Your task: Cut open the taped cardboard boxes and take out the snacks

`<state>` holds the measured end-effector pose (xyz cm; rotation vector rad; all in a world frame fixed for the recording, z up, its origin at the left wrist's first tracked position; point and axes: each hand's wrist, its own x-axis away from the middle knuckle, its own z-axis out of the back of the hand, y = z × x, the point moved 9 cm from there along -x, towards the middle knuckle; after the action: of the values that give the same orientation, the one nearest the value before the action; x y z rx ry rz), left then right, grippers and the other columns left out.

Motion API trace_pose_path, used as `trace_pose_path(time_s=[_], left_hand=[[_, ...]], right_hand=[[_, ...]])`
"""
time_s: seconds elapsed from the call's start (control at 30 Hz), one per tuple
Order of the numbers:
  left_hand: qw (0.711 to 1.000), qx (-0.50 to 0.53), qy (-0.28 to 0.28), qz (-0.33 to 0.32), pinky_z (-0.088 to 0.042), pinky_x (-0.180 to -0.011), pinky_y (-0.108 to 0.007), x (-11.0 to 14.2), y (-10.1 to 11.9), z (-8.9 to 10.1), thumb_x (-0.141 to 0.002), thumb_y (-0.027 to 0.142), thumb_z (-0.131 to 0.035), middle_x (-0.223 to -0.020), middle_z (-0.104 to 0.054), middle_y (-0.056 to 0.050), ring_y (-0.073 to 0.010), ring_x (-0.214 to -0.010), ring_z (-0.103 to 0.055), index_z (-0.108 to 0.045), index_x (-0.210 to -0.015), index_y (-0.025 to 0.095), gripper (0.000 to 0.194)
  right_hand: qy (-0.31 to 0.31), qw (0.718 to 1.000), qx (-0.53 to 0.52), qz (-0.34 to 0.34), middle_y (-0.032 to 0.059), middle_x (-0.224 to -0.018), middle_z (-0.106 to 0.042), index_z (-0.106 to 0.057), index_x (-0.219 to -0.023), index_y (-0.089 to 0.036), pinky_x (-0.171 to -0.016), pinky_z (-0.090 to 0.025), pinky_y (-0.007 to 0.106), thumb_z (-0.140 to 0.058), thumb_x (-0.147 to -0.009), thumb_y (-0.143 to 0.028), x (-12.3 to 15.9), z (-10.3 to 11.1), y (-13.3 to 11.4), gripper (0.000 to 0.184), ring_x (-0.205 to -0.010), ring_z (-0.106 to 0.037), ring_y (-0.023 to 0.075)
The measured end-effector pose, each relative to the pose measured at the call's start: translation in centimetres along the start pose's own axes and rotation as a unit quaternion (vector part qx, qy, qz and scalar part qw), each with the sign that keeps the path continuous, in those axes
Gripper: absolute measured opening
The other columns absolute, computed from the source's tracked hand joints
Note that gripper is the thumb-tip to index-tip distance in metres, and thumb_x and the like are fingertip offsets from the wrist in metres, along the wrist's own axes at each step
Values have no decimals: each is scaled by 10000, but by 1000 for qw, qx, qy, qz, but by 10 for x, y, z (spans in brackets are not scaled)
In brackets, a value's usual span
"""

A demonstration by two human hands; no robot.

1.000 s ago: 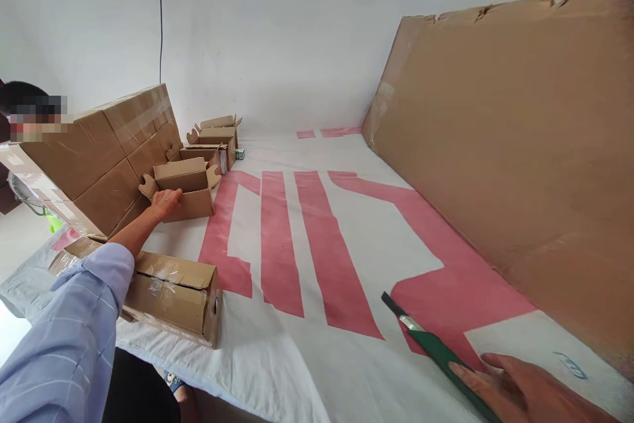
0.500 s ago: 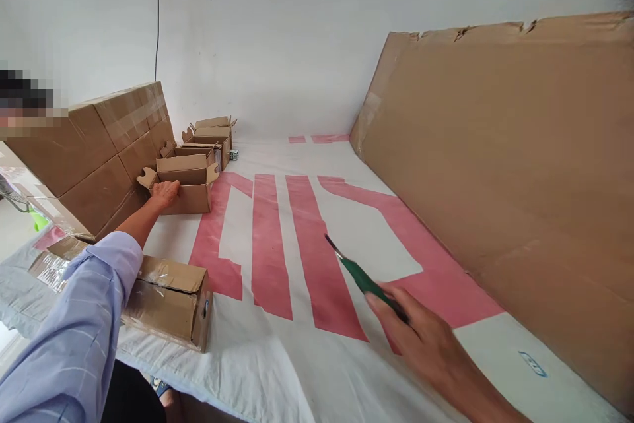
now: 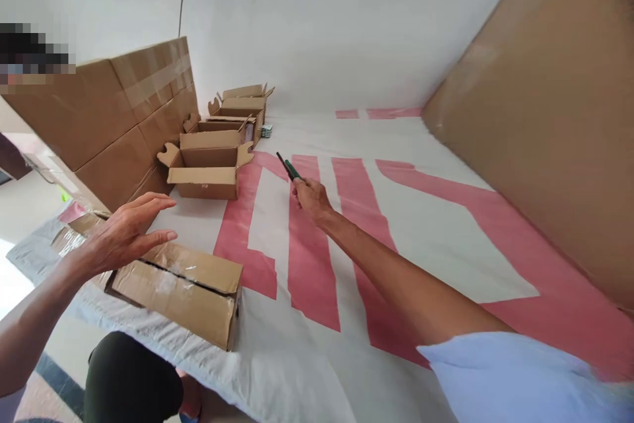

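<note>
– What's changed?
– Left hand (image 3: 133, 231) has left the open box (image 3: 204, 176), fingers spread over the taped carton (image 3: 185, 284)
– And the right hand (image 3: 312, 198)?
– Arm outstretched, gripping the green-handled tool (image 3: 292, 170) near that box

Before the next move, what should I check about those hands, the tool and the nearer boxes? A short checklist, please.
1. Right hand has the green-handled tool: ok, fingers are wrapped around it.
2. Left hand is free: ok, open with nothing in it.
3. Left hand is clear of the tool: ok, it is well off to the side.
4. Nearest open box is held steady: not ok, neither of the hands holds it.
5. That box's contents: cannot tell, its bottom is hidden.
6. Taped box is fully closed: not ok, a dark gap runs along its top.
</note>
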<state>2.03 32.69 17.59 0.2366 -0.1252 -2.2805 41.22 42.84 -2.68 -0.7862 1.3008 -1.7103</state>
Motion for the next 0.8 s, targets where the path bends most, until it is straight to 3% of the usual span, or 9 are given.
trace_pose_path(time_s=[0.13,0.27,0.43,0.63,0.73,0.8], left_hand=[[999,37,-22,31,-539,-1191,-503,72,4,0,-961,783,-646,-1627,-596,-139,-376,-1433,-630,-577,-1598,300,803],[998,10,-55,11,-486,-1231,-552,106,12,-27,-845,760,-804,-1730,-487,-144,-422,-1540,-532,-425,-1715,369,1026],[997,-62,-23,27,-426,-1246,-591,104,5,-50,-853,625,-834,-1773,-414,-161,-439,-1581,-467,-382,-1727,360,1019],[996,-71,24,37,-421,-1232,-606,92,-15,-61,-871,593,-789,-1736,-458,-154,-445,-1570,-456,-481,-1645,334,873],[996,-71,29,49,-426,-1219,-605,90,-9,-62,-863,580,-804,-1721,-470,-163,-450,-1540,-485,-528,-1604,326,831],[995,-73,25,61,-426,-1214,-595,90,7,-65,-841,570,-840,-1709,-476,-183,-453,-1527,-495,-557,-1576,299,833]], right_hand=[[-31,988,122,94,51,-862,-696,-703,-1063,-226,-710,-490,343,-520,-926,-438,51,12,9,312,-811,-638,250],[-48,957,246,148,129,-1128,-763,-685,-1295,-224,-786,-540,404,-503,-941,-516,116,42,29,494,-960,-709,319],[-15,931,319,179,142,-1146,-742,-645,-1340,-234,-843,-576,435,-423,-993,-471,183,96,54,475,-1021,-719,327],[47,910,380,157,143,-1113,-756,-670,-1250,-249,-952,-576,489,-472,-937,-412,240,199,100,404,-1069,-707,351],[58,908,392,138,154,-1140,-770,-689,-1226,-251,-977,-574,527,-487,-901,-412,257,242,123,415,-1075,-710,374],[76,903,401,136,160,-1124,-774,-700,-1209,-259,-985,-566,563,-481,-899,-429,264,262,136,416,-1063,-711,395]])
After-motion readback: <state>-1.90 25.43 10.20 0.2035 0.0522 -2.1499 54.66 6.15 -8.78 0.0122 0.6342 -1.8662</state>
